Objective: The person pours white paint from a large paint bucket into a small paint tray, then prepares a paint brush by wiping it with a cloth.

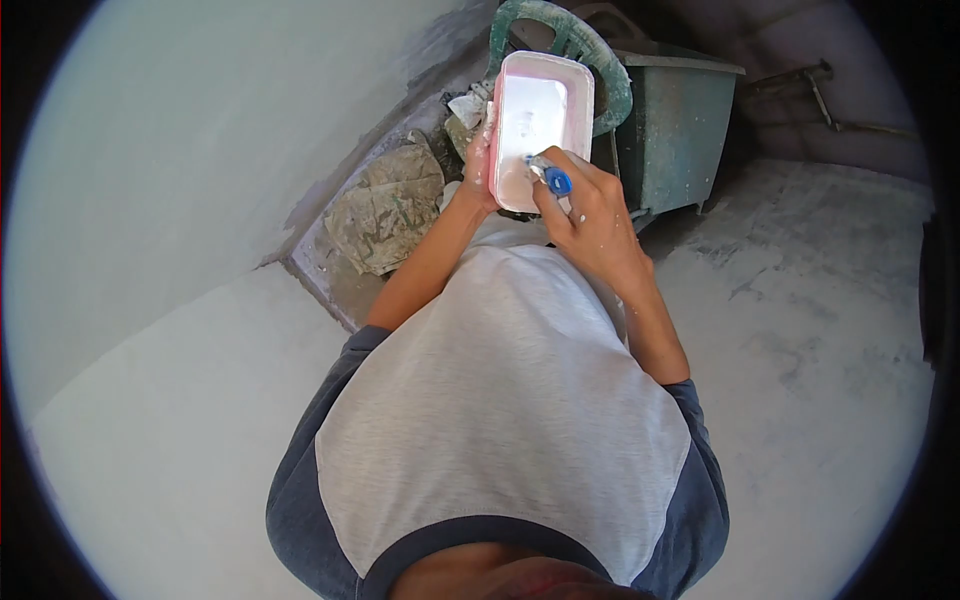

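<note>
My left hand (pixel 480 165) is wrapped around the left side of a pink rectangular tub (pixel 500 185), white-smeared inside. White paint (pixel 530 110) lies in the tub, which I hold up in front of my chest. Closed around a blue-handled paintbrush (pixel 558 182), my right hand (pixel 590 205) is over the near right corner of the tub. The brush's working end points down into the tub; its tip is hard to make out. White specks dot the right hand and fingers.
Beyond the tub stands a green plastic chair (pixel 610 75), spattered white. A large grey-green bin (pixel 680 130) is to its right. A crumpled, stained sack (pixel 385 205) lies on the floor against the pale wall (pixel 200 150). Metal pipes (pixel 820 95) show at the far right.
</note>
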A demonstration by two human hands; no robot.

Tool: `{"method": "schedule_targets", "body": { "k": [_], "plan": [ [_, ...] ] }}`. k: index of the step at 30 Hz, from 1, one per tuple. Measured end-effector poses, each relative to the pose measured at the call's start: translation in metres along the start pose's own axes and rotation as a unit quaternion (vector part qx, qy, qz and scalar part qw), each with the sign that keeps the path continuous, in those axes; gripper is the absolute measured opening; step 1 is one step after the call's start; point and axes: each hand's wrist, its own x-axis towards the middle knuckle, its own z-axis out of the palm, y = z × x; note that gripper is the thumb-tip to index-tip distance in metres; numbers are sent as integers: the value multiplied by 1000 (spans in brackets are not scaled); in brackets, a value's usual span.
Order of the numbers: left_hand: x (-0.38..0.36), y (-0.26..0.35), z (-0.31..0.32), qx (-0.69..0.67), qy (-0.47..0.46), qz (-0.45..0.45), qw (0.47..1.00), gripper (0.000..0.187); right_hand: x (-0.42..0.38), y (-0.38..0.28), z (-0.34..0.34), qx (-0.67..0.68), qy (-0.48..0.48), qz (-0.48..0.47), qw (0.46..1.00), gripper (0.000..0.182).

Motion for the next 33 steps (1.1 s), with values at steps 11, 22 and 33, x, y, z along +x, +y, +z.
{"method": "schedule_targets", "body": {
  "k": [11, 22, 33],
  "plan": [
    [-5, 5, 4, 100, 5, 3, 995, 66, 21, 15, -15, -31, 103, 8, 994, 23],
    [2, -10, -11, -123, -126, -98, 980, 67, 24, 27, -2, 33, 63, 15, 997, 19],
    [2, -2, -3, 24, 1, -53, 998, 68, 6, 17, -5, 18, 53, 24, 998, 23]
  ]
}}
